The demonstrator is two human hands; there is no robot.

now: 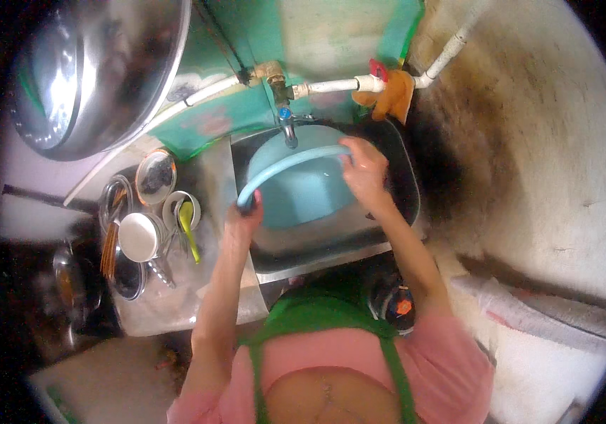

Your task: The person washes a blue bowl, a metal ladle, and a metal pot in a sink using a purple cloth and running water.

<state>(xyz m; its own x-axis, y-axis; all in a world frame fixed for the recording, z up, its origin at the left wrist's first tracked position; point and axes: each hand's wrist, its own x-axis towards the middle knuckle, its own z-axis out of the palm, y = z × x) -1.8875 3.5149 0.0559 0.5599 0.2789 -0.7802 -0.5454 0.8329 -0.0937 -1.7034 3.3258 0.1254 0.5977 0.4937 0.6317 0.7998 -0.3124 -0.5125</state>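
Observation:
A light blue plastic basin (306, 194) is tilted inside the dark metal sink (296, 249), under the tap (289, 133). My left hand (248, 215) is closed on the left end of its rim, thumb upward. On the right side, my right hand (366, 171) grips the rim with its fingers folded over the edge. No running stream can be made out at the tap's mouth. Part of the basin's underside is hidden by its own wall and the sink.
Left of the sink, a counter (176, 311) bears white bowls (140, 237), chopsticks (109, 251) and a yellow-green spoon (188, 230). A large shiny metal vessel (119, 63) looms at upper left. Behind the sink, an orange glove (393, 99) hangs on a white pipe (335, 86).

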